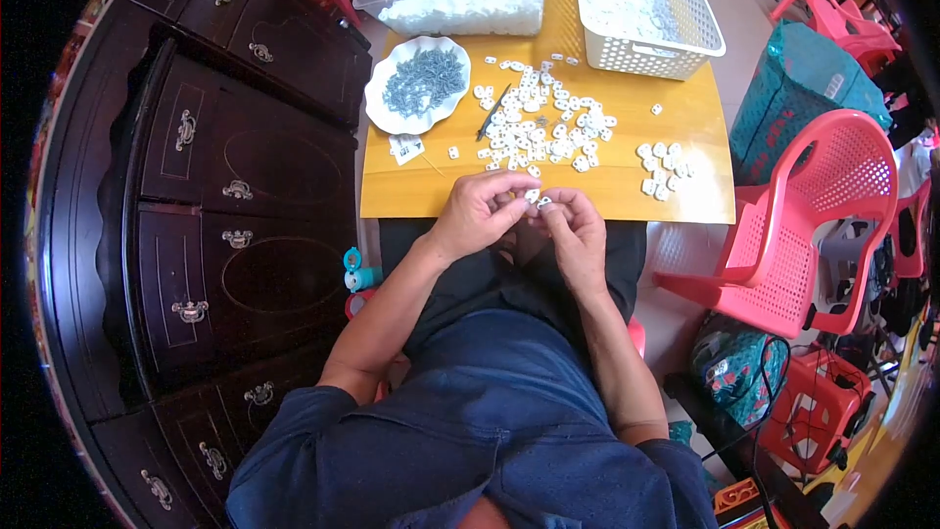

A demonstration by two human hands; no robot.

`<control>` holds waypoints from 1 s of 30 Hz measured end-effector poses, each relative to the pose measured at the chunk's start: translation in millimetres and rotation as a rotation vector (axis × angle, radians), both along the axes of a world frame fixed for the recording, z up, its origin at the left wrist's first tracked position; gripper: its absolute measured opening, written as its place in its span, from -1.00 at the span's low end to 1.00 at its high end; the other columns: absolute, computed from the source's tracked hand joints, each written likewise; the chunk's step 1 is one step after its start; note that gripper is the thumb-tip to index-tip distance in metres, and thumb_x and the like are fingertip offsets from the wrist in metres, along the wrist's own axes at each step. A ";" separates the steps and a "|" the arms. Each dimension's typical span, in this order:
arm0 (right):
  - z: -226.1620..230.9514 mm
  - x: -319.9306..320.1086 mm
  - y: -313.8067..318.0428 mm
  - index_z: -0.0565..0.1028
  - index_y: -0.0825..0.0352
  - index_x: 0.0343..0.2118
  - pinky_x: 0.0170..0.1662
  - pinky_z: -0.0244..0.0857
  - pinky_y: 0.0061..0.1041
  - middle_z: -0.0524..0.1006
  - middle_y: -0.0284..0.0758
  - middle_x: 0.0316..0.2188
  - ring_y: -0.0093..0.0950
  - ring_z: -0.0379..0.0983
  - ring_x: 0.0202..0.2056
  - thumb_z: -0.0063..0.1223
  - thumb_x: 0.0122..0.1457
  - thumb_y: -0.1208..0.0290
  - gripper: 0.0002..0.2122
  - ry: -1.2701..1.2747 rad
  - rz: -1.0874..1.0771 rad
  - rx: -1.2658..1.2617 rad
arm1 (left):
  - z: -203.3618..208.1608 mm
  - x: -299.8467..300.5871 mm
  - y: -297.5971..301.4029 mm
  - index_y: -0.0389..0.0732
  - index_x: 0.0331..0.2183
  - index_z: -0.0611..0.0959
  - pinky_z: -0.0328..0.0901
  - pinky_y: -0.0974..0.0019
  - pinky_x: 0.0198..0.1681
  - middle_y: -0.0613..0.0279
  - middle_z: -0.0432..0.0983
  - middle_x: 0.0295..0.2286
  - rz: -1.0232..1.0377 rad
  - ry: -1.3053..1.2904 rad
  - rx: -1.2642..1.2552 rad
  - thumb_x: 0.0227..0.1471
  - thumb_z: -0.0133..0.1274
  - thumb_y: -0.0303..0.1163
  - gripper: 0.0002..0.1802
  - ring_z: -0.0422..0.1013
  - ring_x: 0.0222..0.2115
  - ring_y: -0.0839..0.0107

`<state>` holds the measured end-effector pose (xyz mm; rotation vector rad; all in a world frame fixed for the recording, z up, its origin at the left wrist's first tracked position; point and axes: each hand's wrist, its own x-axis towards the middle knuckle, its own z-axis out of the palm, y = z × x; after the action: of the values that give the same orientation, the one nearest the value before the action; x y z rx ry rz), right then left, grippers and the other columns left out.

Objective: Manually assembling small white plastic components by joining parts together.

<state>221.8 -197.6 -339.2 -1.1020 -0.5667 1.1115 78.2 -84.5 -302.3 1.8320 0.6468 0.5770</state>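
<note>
My left hand (487, 211) and my right hand (575, 227) meet at the near edge of the wooden table (411, 198). Between the left thumb and fingers is a small white plastic piece (532, 195) with dark holes. A second small white piece (544, 203) is pinched in the right fingertips, close beside the first; whether they touch I cannot tell. Just beyond my hands lies a loose spread of similar white pieces (534, 137). A smaller group of them (664, 169) sits to the right. A thin black tool (493, 114) rests at the spread's left side.
A white scalloped dish (380, 110) holds many small dark grey parts (426, 81). Behind stand a clear bin (470, 20) and a cream perforated basket (646, 57), both with white pieces. Dark wooden drawers (264, 157) line the left; a pink chair (783, 235) stands right.
</note>
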 end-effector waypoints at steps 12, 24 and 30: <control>-3.2 0.3 0.4 0.48 0.39 -0.10 -0.28 0.42 -0.67 0.61 -0.37 -0.30 -0.66 0.52 -0.31 0.00 0.35 0.50 -0.86 0.028 0.052 -0.007 | 8.0 6.5 4.8 -0.30 -0.13 0.70 0.40 0.47 -0.37 0.20 0.61 -0.29 -0.097 -0.025 0.166 0.06 0.12 -0.63 -0.72 0.52 -0.43 0.52; 5.4 3.3 2.4 0.47 0.35 -0.14 -0.27 0.42 -0.61 0.58 -0.35 -0.31 -0.60 0.53 -0.33 0.06 0.33 0.39 -0.85 0.279 0.030 -0.129 | 19.5 22.0 -14.9 -0.19 -0.07 0.65 0.46 0.27 -0.30 0.16 0.57 -0.35 0.041 0.160 0.600 -0.13 0.28 -0.46 -0.52 0.56 -0.36 0.27; -0.5 5.7 0.0 0.49 0.29 -0.18 -0.26 0.41 -0.62 0.58 -0.38 -0.30 -0.61 0.52 -0.34 0.06 0.32 0.35 -0.87 0.389 0.002 -0.079 | 9.7 25.0 -11.2 -0.19 -0.18 0.68 0.47 0.22 -0.30 0.17 0.59 -0.32 0.039 0.129 0.748 -0.14 0.31 -0.42 -0.62 0.56 -0.36 0.22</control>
<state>227.6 -197.5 -339.7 -0.9183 -0.2188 1.3182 103.2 -95.7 -292.6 2.5734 0.5945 0.8009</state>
